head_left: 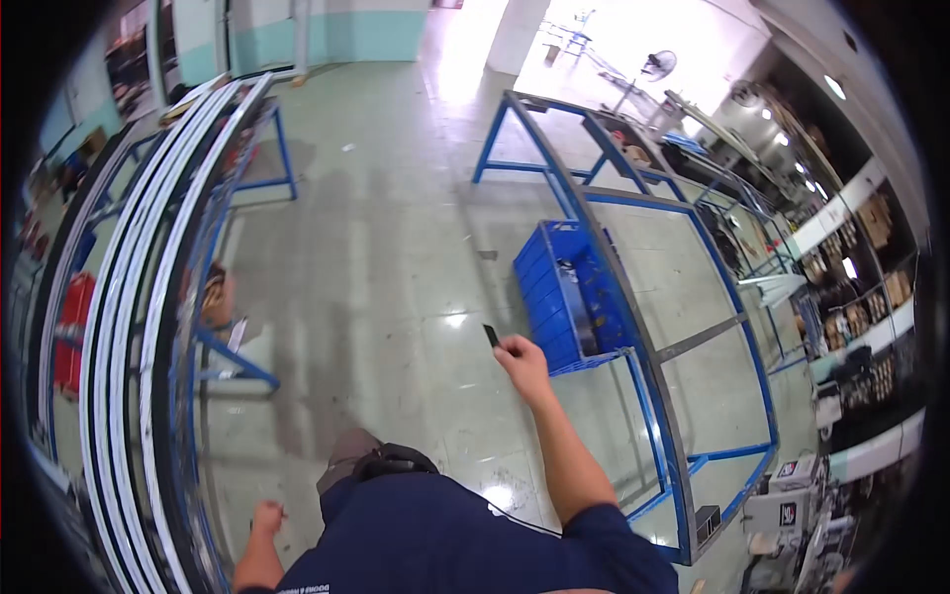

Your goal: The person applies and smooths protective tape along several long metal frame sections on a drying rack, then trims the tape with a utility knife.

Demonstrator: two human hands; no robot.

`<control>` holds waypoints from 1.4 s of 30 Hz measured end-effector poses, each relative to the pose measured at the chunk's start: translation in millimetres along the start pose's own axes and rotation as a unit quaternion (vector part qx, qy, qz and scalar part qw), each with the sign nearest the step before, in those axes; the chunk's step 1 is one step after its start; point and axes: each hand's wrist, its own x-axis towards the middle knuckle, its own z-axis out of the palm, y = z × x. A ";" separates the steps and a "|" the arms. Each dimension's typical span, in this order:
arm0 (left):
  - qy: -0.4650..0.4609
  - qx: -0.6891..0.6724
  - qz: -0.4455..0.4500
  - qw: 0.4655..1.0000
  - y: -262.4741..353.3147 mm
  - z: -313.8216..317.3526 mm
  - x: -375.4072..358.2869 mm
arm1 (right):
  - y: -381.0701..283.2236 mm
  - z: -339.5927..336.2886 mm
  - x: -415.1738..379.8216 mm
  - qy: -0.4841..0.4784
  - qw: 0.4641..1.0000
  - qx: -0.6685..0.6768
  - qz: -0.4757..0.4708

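Observation:
My right hand (pixel 522 364) is stretched forward over the floor, its fingers pinched on a small flat black strip (pixel 491 335). The strip sticks out past the fingertips; its exact kind does not show. To the right of that hand, apart from it, a blue plastic crate (pixel 547 297) stands under the edge of a metal frame. My left hand (pixel 267 517) hangs low beside my body with its fingers curled. What it holds, if anything, is too small to make out. The nearest things to it are long white and black profiles (pixel 148 327) lying on a rack.
On the right stands a blue-edged metal frame table (pixel 648 337) with open bays. A blue trestle leg (pixel 237 358) juts from the left rack. Red bins (pixel 71 332) sit beneath that rack. A fan (pixel 658 65) stands far back, and stocked shelves (pixel 871 297) line the right side.

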 end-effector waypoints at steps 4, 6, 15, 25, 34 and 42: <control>-0.025 0.422 0.396 0.815 -21.6 39.0 41.1 | 73.6 34.1 179.5 -0.004 0.998 -0.026 0.064; -0.025 0.408 0.354 0.841 13.0 1.7 77.3 | 123.7 52.7 226.9 0.023 0.974 -0.171 0.148; -0.135 0.268 0.099 0.949 573.1 -117.1 212.9 | 224.2 67.0 212.0 0.080 0.897 -0.266 0.343; 0.024 0.091 0.436 0.895 968.6 -145.0 542.6 | 212.2 105.8 378.0 -0.016 0.775 -0.190 0.602; 0.043 0.043 0.194 0.979 956.8 -91.6 536.3 | 175.8 136.2 956.8 -0.010 0.930 -0.002 0.368; 0.230 -0.103 0.078 0.965 1125.3 -177.9 636.0 | 36.9 257.8 1320.2 -0.055 0.974 -0.007 0.222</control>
